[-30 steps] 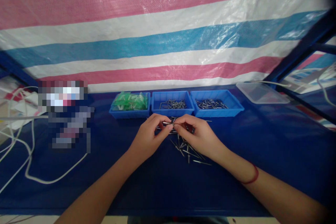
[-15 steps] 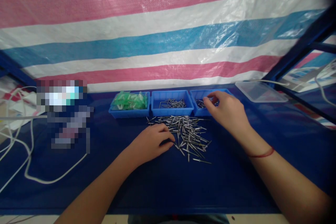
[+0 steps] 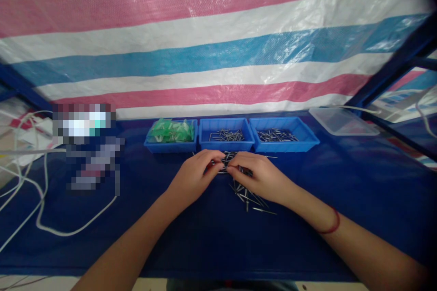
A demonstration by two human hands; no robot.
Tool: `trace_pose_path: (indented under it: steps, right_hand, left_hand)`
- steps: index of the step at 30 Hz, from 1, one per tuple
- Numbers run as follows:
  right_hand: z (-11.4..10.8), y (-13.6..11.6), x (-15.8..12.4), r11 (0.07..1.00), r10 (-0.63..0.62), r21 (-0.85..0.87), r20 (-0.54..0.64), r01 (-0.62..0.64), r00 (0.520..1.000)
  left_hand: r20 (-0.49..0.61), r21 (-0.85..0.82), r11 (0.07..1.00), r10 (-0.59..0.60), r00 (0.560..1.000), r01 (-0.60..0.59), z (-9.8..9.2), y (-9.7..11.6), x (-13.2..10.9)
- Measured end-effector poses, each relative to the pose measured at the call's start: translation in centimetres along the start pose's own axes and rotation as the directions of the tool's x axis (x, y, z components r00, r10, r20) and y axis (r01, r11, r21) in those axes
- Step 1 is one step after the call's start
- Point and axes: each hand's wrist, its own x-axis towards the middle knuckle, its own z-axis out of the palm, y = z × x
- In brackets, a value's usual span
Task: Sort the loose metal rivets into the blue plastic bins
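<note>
I'm keeping left hand (image 3: pixel 197 176) and right hand (image 3: pixel 262 176) in narrow pinches; cannot tell whether holding anything. Loose metal pins (image 3: pixel 245 192) lying beneath, showing toward 5 o'clock. Blue bin (image 3: pixel 225 124) sitting at 12 o'clock.

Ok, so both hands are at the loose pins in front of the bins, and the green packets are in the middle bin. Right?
Not quite: the head view shows the green packets in the left bin, not the middle bin. Both hands, left and right, are at the loose pins.
</note>
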Motion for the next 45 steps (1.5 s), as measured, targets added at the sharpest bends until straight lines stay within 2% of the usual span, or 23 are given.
trace_pose_path:
  steps: [4, 8, 18, 28, 36, 39, 42, 45]
  right_hand:
    - [0.2, 0.0, 0.0, 0.993, 0.058, 0.100, -0.033, -0.054, 0.998]
    - [0.3, -0.4, 0.1, 0.983, 0.113, 0.151, -0.047, -0.104, 0.993]
    - [0.5, -0.5, 0.0, 0.977, 0.120, 0.189, -0.096, -0.101, 0.988]
    - [0.2, -0.8, 0.0, 0.975, 0.161, 0.193, -0.292, -0.106, 0.943]
    - [-0.8, -0.9, 0.0, 0.998, 0.022, 0.059, -0.282, -0.006, 0.959]
    - [-2.2, -0.1, 0.0, 0.995, 0.058, -0.050, -0.385, -0.083, 0.921]
    - [-4.1, 1.6, -0.1, 0.955, 0.098, -0.183, -0.547, -0.233, 0.832]
    - [-5.7, 3.9, -0.5, 0.844, 0.149, -0.329, -0.616, -0.424, 0.774]
  left_hand:
    - [-0.099, -0.264, 0.954, -0.176, 0.979, 0.145, 0.7, 0.1, -0.1]
    - [-0.078, -0.379, 0.906, -0.235, 0.969, 0.189, 1.0, -0.1, 0.0]
    - [-0.064, -0.303, 0.940, -0.184, 0.981, 0.156, 0.6, 0.1, -0.1]
    - [-0.070, -0.235, 0.958, -0.187, 0.980, 0.166, 0.5, 0.2, 0.0]
    - [-0.032, -0.111, 0.982, -0.156, 0.987, 0.151, 0.9, 0.0, -0.1]
    - [-0.001, -0.018, 0.995, -0.101, 0.995, 0.101, 1.0, 0.0, -0.2]
    - [0.159, 0.064, 0.997, 0.032, 0.987, -0.043, 0.8, 0.2, -0.4]
    - [0.304, 0.150, 0.976, 0.105, 0.947, -0.156, 0.8, 0.2, -0.8]
